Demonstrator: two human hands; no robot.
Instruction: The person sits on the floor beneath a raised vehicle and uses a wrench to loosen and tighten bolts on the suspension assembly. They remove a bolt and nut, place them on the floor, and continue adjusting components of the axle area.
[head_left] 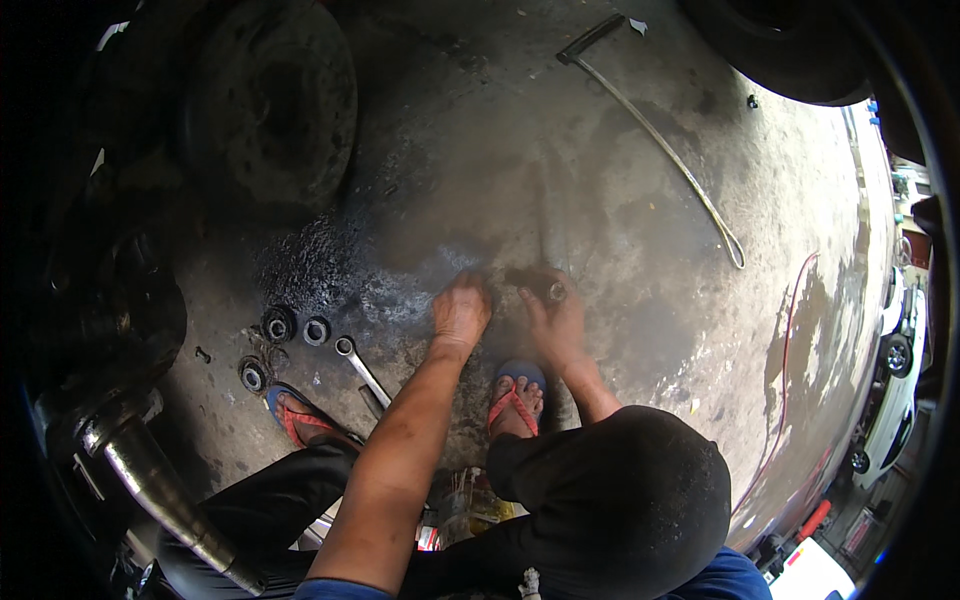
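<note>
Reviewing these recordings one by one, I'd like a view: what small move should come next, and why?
Perhaps move the left hand slightly right to steady the small round metal piece at the right hand: the hands are close but apart, and neither touches the wrench. Whether the left hand holds something is hidden.

The right glares white; the left is dim.

Rings (307, 331) left of wrench (367, 373) on floor (630, 250), rod (665, 151) ahead rightward, hose (790, 330) farther right
</note>
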